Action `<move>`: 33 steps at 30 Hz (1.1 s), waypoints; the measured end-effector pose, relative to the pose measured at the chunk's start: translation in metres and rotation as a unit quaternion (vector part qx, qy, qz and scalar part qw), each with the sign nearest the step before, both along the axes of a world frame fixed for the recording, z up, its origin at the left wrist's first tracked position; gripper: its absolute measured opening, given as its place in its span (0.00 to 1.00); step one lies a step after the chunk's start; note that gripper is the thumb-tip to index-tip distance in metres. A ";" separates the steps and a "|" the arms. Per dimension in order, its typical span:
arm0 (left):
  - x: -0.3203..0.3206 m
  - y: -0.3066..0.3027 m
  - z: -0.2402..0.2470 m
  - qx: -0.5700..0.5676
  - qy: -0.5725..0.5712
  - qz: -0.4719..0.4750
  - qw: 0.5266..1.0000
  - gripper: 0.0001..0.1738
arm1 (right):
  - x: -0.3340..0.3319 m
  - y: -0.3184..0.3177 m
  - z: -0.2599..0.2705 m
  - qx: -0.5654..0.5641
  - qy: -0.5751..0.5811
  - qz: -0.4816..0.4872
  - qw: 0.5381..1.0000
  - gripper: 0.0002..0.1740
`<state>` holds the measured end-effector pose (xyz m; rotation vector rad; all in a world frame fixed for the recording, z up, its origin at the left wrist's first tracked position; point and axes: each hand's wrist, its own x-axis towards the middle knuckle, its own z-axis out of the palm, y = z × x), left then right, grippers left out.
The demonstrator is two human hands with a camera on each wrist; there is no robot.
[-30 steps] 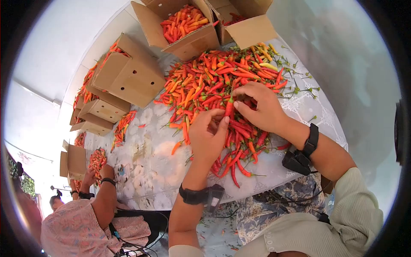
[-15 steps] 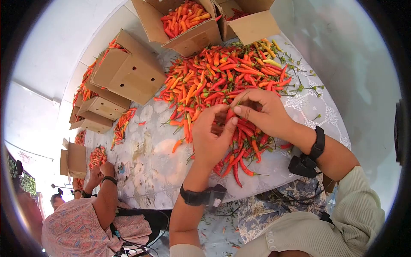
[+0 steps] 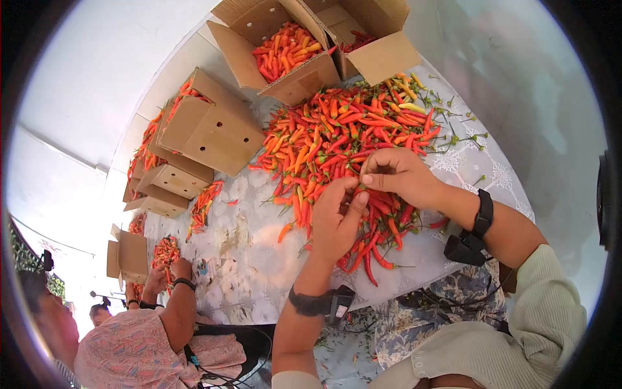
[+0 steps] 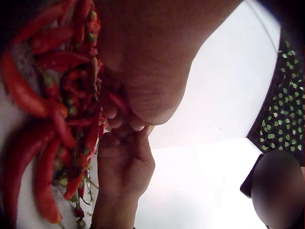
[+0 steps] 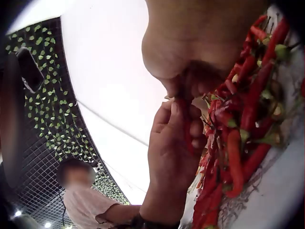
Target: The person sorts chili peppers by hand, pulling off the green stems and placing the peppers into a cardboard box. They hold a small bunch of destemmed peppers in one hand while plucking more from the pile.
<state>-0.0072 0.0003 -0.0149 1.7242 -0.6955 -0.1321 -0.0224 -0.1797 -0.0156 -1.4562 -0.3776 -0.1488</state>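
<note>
A red chili pepper (image 5: pixel 185 117) lies in my left hand (image 3: pixel 335 217), gripped between the thumb and curled fingers. In the head view the fingers mostly cover it. My right hand (image 3: pixel 403 178) meets the left at the pepper's stem end, thumb and fingertips pinching there. Both hands are held over the near part of a large pile of red and orange chili peppers (image 3: pixel 324 139). From the left wrist, part of the red pepper shows beneath the palm, with the right hand (image 4: pixel 125 167) facing it.
Open cardboard boxes of peppers (image 3: pixel 304 87) stand at the back, more boxes (image 3: pixel 210 133) along the left. Loose green stems (image 3: pixel 457 139) lie at the table's right side. Another person (image 3: pixel 139 343) sits at the left, hands at a smaller pepper pile (image 3: pixel 166 251).
The red pepper, upright and well visible a second ago, is now mostly covered by my fingers. Both hands have drawn close together at its stem end. The head view has shifted slightly.
</note>
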 end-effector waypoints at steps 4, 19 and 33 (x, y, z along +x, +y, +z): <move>-0.004 -0.001 0.007 0.006 0.008 -0.008 1.000 0.12 | 0.000 -0.005 0.002 0.046 0.088 0.069 0.993 0.10; 0.020 0.006 -0.003 -0.123 0.058 0.092 0.986 0.07 | 0.006 -0.009 0.007 -0.051 -0.179 -0.328 0.926 0.04; 0.021 0.011 0.008 -0.153 0.194 0.088 0.965 0.16 | -0.007 0.003 -0.002 -0.348 -0.143 -0.183 0.908 0.12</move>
